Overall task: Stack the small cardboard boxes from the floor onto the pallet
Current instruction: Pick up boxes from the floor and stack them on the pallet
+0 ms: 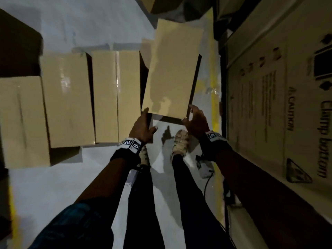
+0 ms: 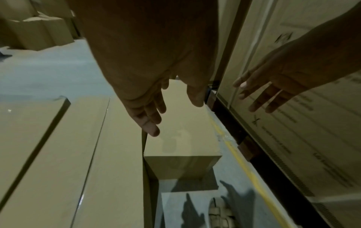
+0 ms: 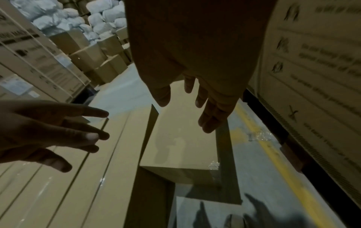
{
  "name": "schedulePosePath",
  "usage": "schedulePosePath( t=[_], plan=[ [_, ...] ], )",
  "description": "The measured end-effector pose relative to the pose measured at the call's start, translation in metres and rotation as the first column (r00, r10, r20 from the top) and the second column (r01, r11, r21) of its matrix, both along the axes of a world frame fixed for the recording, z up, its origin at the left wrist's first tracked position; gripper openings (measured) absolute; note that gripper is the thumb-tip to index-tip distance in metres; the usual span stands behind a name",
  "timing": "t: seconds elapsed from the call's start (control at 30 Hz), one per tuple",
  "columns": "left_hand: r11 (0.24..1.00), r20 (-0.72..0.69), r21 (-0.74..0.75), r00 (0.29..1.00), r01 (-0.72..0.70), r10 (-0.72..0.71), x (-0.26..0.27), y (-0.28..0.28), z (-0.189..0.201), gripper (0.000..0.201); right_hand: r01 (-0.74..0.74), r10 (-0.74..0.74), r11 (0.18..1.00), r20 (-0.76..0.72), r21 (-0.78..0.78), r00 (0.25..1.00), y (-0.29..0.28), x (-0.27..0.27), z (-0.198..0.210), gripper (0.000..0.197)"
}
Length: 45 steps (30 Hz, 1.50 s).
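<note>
A long plain cardboard box lies on the grey floor, slightly askew, at the right end of a row of similar boxes. Both my hands are at its near end. My left hand is by the near left corner and my right hand by the near right corner. The left wrist view has my left hand spread over the box, fingers straight. In the right wrist view my right hand hovers the same way above the box. Neither hand grips anything.
A tall printed carton on a dark wooden base walls off the right side, past a yellow floor line. My feet stand just short of the box. More cartons and white sacks are stacked further off.
</note>
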State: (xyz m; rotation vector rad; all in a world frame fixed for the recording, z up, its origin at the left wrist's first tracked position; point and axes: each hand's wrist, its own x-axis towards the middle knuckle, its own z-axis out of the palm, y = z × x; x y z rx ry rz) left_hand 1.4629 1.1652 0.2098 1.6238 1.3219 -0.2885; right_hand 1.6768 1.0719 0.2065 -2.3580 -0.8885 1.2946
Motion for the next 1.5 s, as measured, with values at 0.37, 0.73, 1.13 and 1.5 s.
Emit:
schedulePosePath(
  t=[0.37, 0.73, 1.13, 1.5],
  plan=[
    [0.993, -0.143, 0.097, 0.987, -0.062, 0.076, 0.033, 0.059, -0.194, 0.099, 0.306, -0.305, 0.949, 0.030, -0.069, 0.952, 0.057, -0.001, -0.200, 0.061],
    [0.953, -0.124, 0.265, 0.974, -0.150, 0.188, 0.042, 0.033, -0.221, 0.125, -0.044, 0.044, 0.999, 0.002, 0.000, 0.999, 0.001, -0.006, -0.261, 0.090],
    [0.907, -0.112, 0.186, 0.909, -0.378, 0.402, 0.049, 0.044, -0.188, 0.138, 0.351, -0.357, 0.934, -0.201, -0.066, 0.912, -0.015, 0.004, -0.197, 0.103],
    [0.956, -0.253, 0.201, 0.932, -0.214, 0.261, 0.033, -0.028, -0.195, 0.106, 0.266, -0.327, 0.890, -0.110, -0.371, 0.939, -0.087, 0.001, -0.173, 0.104]
  ],
)
